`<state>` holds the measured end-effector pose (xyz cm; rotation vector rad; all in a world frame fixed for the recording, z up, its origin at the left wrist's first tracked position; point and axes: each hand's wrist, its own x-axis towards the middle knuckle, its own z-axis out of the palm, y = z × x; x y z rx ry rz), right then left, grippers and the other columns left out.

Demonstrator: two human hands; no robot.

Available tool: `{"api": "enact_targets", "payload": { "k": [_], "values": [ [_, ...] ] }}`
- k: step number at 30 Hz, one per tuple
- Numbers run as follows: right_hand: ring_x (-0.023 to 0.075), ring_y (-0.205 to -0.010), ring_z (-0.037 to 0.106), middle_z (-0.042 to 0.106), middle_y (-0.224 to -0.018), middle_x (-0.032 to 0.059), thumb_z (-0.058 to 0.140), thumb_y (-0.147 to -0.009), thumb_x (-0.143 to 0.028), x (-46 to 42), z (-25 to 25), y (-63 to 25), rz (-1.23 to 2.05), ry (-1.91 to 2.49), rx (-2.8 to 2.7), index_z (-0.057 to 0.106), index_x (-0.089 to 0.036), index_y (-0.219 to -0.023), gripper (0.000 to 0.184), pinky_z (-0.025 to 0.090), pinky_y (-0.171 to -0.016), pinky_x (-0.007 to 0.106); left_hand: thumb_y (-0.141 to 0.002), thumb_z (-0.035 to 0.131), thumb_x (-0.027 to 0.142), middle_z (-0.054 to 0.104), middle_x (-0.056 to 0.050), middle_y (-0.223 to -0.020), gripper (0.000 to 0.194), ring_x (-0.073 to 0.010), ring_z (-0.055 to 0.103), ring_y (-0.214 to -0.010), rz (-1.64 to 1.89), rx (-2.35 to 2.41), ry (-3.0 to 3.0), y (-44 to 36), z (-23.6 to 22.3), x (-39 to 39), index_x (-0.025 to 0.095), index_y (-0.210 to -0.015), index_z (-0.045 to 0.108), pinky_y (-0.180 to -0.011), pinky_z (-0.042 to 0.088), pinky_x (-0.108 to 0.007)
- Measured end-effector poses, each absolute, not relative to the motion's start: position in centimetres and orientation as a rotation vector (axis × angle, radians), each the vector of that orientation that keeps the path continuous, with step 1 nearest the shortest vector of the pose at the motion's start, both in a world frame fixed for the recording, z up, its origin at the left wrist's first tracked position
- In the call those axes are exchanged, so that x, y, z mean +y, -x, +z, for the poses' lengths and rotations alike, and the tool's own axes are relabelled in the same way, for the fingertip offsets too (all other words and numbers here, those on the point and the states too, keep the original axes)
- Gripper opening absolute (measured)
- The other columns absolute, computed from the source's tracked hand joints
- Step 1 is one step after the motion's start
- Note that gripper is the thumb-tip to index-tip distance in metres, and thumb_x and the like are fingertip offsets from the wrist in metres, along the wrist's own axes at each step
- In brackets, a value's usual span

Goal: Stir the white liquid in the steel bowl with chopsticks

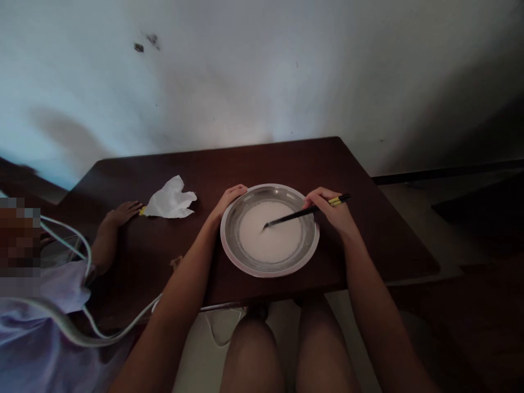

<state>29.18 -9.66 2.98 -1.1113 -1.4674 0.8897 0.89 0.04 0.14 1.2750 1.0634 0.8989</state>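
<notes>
- White cables (88, 256) loop at the left, in front of a co-worker in pale clothing (49, 349); one runs toward the person's left forearm (184, 289).
- A white plastic bag (170, 201) lies on the dark table (282, 161), its yellow end (142, 211) at the co-worker's hand (123, 213).
- The left forearm stands between that side and the metal basin (269, 274), partly covering a small brown scrap (176, 263).
- The basin sits near the table's front edge, holding whitish liquid (266, 245).
- Counted: one basin, one bag, one scrap; the black chopsticks (286, 218) are probably two, though they overlap in dim light.
- The right hand (329, 206), over the basin's right rim, pinches the chopsticks, tips down at the liquid.
- The left hand (230, 197) rests on the upper-left rim, fingers close together; I cannot tell whether its thumb grips.
</notes>
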Motion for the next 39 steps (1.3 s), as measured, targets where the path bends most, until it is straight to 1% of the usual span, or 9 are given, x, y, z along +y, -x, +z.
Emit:
{"api": "enact_targets", "payload": {
  "k": [4, 6, 9, 13, 17, 29, 34, 37, 39],
  "values": [
    [0.0118, -0.061, 0.061, 0.065, -0.061, -0.0018, 0.056, -0.087, -0.034, -9.62, 2.92, -29.11, 0.894, 1.12, -1.427, 0.067, -0.021, -0.073, 0.023, 0.049, -0.064, 0.026, -0.062, 0.068, 0.037, 0.057, 0.002, -0.062, 0.024, -0.0105, 0.05, -0.059, 0.899, 1.069, -1.267, -0.95, 0.28, -0.06, 0.014, -0.066, 0.061, -0.058, 0.039, -0.022],
    [0.0122, -0.064, 0.062, 0.067, -0.064, -0.0012, 0.057, -0.087, -0.035, -9.61, 2.91, -29.07, 0.947, 1.118, -1.47, 0.068, -0.021, -0.074, 0.022, 0.049, -0.064, 0.026, -0.063, 0.068, 0.038, 0.056, 0.002, -0.062, 0.025, -0.0105, 0.049, -0.059, 0.895, 1.072, -1.27, -0.98, 0.37, -0.16, 0.014, -0.067, 0.061, -0.057, 0.038, -0.022],
    [0.0135, -0.068, 0.064, 0.068, -0.067, -0.0002, 0.058, -0.086, -0.035, -9.56, 2.89, -29.13, 0.852, 1.128, -1.448, 0.067, -0.021, -0.072, 0.021, 0.051, -0.068, 0.027, -0.064, 0.067, 0.039, 0.056, 0.002, -0.062, 0.025, -0.0105, 0.048, -0.058, 0.896, 1.067, -1.278, -1.01, 0.45, -0.24, 0.014, -0.067, 0.061, -0.056, 0.037, -0.022],
    [0.0127, -0.06, 0.061, 0.066, -0.061, -0.0012, 0.056, -0.087, -0.037, -9.55, 2.75, -29.25, 0.932, 1.123, -1.445, 0.067, -0.021, -0.074, 0.023, 0.05, -0.063, 0.027, -0.064, 0.067, 0.038, 0.056, 0.001, -0.062, 0.024, -0.011, 0.048, -0.059, 0.892, 1.072, -1.284, -0.98, 0.32, -0.09, 0.015, -0.066, 0.06, -0.057, 0.038, -0.023],
    [0.014, -0.068, 0.064, 0.069, -0.067, -0.0002, 0.058, -0.086, -0.037, -9.61, 2.83, -29.21, 0.882, 1.128, -1.466, 0.068, -0.022, -0.075, 0.021, 0.051, -0.068, 0.029, -0.066, 0.066, 0.038, 0.056, 0.001, -0.063, 0.023, -0.0115, 0.049, -0.06, 0.889, 1.079, -1.317, -0.84, 0.15, 0.06, 0.015, -0.067, 0.06, -0.058, 0.038, -0.023],
    [0.0128, -0.06, 0.06, 0.065, -0.06, -0.0014, 0.056, -0.087, -0.036, -9.58, 2.79, -29.24, 0.902, 1.123, -1.43, 0.067, -0.021, -0.072, 0.023, 0.049, -0.063, 0.027, -0.065, 0.064, 0.037, 0.056, 0.0, -0.065, 0.023, -0.012, 0.049, -0.061, 0.891, 1.084, -1.357, -0.86, 0.25, 0.02, 0.015, -0.066, 0.06, -0.058, 0.039, -0.023],
    [0.014, -0.068, 0.063, 0.067, -0.066, -0.0002, 0.057, -0.085, -0.035, -9.58, 2.89, -29.18, 0.829, 1.143, -1.425, 0.067, -0.021, -0.071, 0.022, 0.051, -0.07, 0.028, -0.066, 0.065, 0.039, 0.056, 0.001, -0.063, 0.024, -0.0117, 0.049, -0.059, 0.886, 1.081, -1.334, -0.89, 0.25, -0.05, 0.015, -0.067, 0.06, -0.057, 0.039, -0.023],
    [0.0131, -0.06, 0.061, 0.065, -0.06, -0.0012, 0.055, -0.087, -0.037, -9.57, 2.9, -29.16, 0.906, 1.135, -1.416, 0.066, -0.021, -0.071, 0.025, 0.05, -0.063, 0.028, -0.064, 0.066, 0.038, 0.057, 0.001, -0.063, 0.024, -0.0118, 0.049, -0.059, 0.885, 1.082, -1.312, -0.9, 0.27, -0.08, 0.015, -0.066, 0.06, -0.057, 0.039, -0.023],
    [0.0136, -0.064, 0.063, 0.067, -0.063, -0.0006, 0.057, -0.086, -0.037, -9.57, 2.91, -29.16, 0.943, 1.132, -1.459, 0.067, -0.021, -0.073, 0.023, 0.05, -0.065, 0.028, -0.064, 0.067, 0.039, 0.057, 0.001, -0.062, 0.024, -0.0116, 0.049, -0.059, 0.892, 1.078, -1.298, -0.92, 0.31, -0.08, 0.015, -0.066, 0.061, -0.057, 0.039, -0.023]
  ]
}}
